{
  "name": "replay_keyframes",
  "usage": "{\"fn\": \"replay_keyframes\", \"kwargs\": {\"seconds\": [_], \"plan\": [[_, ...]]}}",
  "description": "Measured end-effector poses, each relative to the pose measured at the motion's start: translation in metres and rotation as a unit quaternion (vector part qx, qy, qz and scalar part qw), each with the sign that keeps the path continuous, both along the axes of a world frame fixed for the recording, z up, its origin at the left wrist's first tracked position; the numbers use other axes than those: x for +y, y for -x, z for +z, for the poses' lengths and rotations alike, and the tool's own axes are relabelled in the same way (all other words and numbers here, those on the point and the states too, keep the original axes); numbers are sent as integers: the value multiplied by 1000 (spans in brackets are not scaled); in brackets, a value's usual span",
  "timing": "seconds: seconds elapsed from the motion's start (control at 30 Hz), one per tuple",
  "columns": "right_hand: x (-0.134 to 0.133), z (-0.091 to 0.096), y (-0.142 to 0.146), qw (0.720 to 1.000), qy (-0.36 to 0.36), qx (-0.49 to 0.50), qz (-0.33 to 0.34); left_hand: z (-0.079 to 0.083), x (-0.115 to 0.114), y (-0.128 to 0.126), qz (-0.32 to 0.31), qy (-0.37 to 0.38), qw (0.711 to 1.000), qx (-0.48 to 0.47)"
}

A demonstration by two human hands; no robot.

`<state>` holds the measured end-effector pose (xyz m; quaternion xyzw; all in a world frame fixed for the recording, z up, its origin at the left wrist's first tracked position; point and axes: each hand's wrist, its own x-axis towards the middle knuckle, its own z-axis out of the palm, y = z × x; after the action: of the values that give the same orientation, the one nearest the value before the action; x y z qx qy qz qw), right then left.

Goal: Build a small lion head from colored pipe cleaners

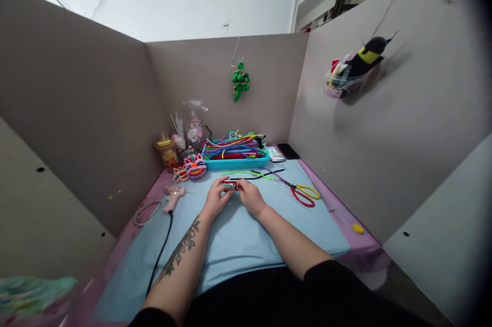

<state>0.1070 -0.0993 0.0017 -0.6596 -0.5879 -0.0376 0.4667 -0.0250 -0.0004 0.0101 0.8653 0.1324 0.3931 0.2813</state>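
Note:
Both hands meet over the middle of the blue-covered table (238, 234). Between them is a small red piece with a teal edge, seemingly bent pipe cleaner (229, 183). My left hand (218, 196) pinches its left end, fingers curled round it. At the other end, my right hand (249, 196) grips it with thumb and fingers closed. Part of the piece is hidden by the fingers. Just beyond the hands lie loose green and black pipe cleaners (249, 175). Scissors (303, 193) with one red and one yellow handle rest to the right.
A pink glue gun (175, 198) lies left, its black cord (163, 247) running toward me. Behind stand a blue tray (238, 164) of colourful pipe cleaners, lion-head ornaments (195, 167) and a lidded cup (166, 154). Grey partitions (265, 91) enclose the table. A yellow cap (357, 228) sits right.

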Motion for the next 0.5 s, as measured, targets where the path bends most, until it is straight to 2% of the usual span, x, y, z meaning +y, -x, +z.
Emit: {"fn": "replay_keyframes", "kwargs": {"seconds": [0.13,0.27,0.4,0.5], "plan": [[-2,1,3,1000,-6,-1,12,-2,1,-1,13,-17,1000,2],[-5,4,6,998,10,-64,28,-4,0,-1,33,-66,997,-1],[-6,9,13,989,72,-132,-15,-3,-4,-2,47,-106,993,1],[-6,11,17,986,85,-133,-52,-1,-5,-2,56,-124,991,7]]}}
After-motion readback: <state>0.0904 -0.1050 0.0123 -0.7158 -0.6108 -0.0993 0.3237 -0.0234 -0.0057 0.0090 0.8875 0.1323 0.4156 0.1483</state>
